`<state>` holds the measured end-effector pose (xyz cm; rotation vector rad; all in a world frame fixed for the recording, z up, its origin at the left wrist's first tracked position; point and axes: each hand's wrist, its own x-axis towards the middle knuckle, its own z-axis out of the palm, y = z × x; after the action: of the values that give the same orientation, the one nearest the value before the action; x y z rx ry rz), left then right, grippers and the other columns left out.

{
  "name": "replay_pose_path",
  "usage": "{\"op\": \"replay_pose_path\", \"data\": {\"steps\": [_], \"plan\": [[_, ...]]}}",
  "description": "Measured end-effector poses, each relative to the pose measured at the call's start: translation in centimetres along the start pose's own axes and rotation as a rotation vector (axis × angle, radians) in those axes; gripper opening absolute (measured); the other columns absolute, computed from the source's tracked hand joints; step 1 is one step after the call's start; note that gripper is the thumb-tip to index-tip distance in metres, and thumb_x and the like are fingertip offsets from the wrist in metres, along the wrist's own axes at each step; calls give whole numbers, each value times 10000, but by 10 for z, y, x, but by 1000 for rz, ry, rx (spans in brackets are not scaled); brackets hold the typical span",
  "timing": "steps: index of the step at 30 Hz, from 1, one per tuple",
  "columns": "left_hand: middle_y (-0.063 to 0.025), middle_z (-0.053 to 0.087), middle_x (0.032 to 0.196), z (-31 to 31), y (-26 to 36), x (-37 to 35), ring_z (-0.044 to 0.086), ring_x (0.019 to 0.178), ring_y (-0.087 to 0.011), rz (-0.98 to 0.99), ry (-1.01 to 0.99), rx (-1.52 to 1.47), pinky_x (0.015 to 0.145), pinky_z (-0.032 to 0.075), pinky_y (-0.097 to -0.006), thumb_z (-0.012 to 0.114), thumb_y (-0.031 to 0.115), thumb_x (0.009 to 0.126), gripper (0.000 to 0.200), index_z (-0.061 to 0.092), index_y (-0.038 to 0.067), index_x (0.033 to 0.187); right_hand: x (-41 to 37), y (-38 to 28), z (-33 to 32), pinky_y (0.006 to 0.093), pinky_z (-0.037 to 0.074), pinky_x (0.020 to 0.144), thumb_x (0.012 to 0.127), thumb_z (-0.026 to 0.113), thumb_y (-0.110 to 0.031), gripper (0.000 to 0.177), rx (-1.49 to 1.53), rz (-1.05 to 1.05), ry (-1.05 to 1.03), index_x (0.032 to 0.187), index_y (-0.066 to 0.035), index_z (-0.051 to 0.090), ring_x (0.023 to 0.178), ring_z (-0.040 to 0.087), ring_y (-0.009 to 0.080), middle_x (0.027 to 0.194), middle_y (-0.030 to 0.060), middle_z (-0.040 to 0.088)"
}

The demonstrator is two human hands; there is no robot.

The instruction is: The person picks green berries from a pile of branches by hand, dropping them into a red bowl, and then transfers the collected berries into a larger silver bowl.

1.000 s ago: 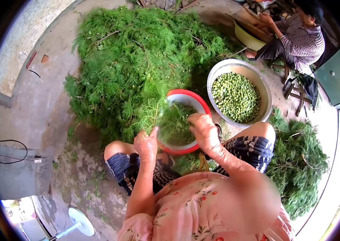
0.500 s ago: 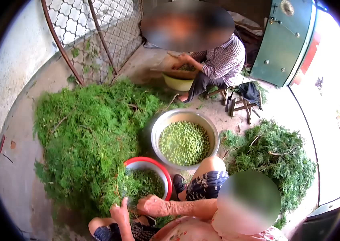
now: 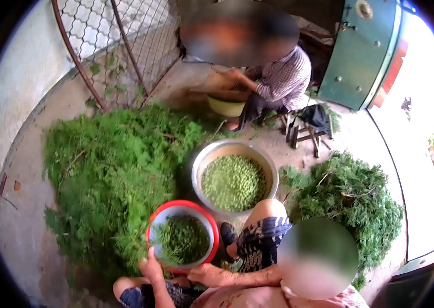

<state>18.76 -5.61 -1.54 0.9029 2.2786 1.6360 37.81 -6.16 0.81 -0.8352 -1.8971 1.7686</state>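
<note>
One nearly closed left hand (image 3: 150,267) around green sprig (image 3: 136,247)

A loose pink top (image 3: 237,299) is worn, printed with small red motifs (the finer pattern is too blurred to be read). Below it, dark navy shorts (image 3: 263,241) are worn, covered in a pale, broken pattern, with the knees left exposed. A dark shoe (image 3: 228,234) is seen on one foot. The forearms, the left hand (image 3: 150,267) and the right hand (image 3: 212,275) are bare.
</note>
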Motion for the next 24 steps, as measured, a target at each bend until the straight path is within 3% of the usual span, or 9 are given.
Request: {"op": "replay_pose_path", "data": {"steps": [1, 2, 6, 8, 11, 14, 18, 21, 24], "plan": [[-210, 635, 727, -1, 3, 3, 589, 613, -270, -149, -73, 117, 642, 451, -415, 664, 398, 766, 469, 638, -70, 781, -3, -18, -14, 310, 421, 639, 901, 529, -190, 202, 9, 22, -151, 805, -14, 554, 714, 471, 91, 692, 35, 524], [-209, 634, 728, -3, -2, 8, 575, 606, -249, -318, -125, 245, 642, 446, -417, 662, 407, 763, 483, 633, -75, 782, -6, -21, -13, 302, 398, 606, 901, 534, -200, 228, 123, -43, -150, 752, -28, 518, 692, 424, 75, 667, 13, 469], [-206, 635, 772, 10, -48, 8, 563, 677, -311, -98, -53, -2, 715, 441, -410, 683, 369, 770, 463, 611, -89, 769, -15, -58, -21, 363, 350, 527, 892, 550, -159, 270, 39, 0, -103, 703, -4, 435, 541, 375, 212, 583, 144, 392], [-178, 639, 838, 2, -28, 6, 567, 722, -257, -365, -204, -7, 741, 442, -374, 691, 307, 778, 403, 618, -80, 864, -21, -36, -26, 325, 364, 489, 906, 521, -151, 230, -153, 40, -182, 745, -1, 454, 519, 406, 150, 583, 118, 472], [-99, 612, 980, 0, -25, 3, 533, 850, -168, -377, -77, -278, 783, 419, -322, 681, 256, 794, 388, 590, -38, 1030, -29, -60, -37, 374, 354, 481, 887, 548, -139, 234, -147, -155, -113, 732, 7, 452, 501, 381, 231, 590, 137, 466], [-121, 550, 1107, -21, -4, 10, 544, 939, -206, -568, -132, -170, 798, 455, -326, 679, 318, 791, 511, 517, -36, 1122, -28, -86, -49, 378, 462, 545, 888, 548, -154, 173, -208, -120, -10, 855, 16, 556, 605, 576, 310, 710, 198, 571], [-78, 612, 994, -19, -46, 5, 602, 800, -173, -705, -80, -566, 629, 510, -299, 743, 250, 743, 470, 522, 49, 1105, 20, -55, -57, 355, 450, 637, 912, 507, -223, 260, -392, -442, 331, 998, 11, 583, 683, 556, 302, 779, 159, 573], [-147, 530, 1133, -29, -36, 0, 548, 940, -188, -817, -179, -459, 733, 480, -291, 806, 274, 670, 801, 352, -26, 1259, 60, -9, -57, 353, 447, 754, 850, 555, -108, 211, -498, -361, 364, 1028, -1, 591, 847, 558, 322, 941, 160, 586], [-149, 551, 1082, -39, -13, -6, 566, 863, -171, -783, -270, -392, 666, 484, -264, 807, 285, 667, 816, 338, -51, 1244, 77, 7, -46, 355, 450, 797, 781, 601, -27, 225, -650, -375, 445, 1004, -12, 605, 901, 561, 321, 964, 146, 593]]}}
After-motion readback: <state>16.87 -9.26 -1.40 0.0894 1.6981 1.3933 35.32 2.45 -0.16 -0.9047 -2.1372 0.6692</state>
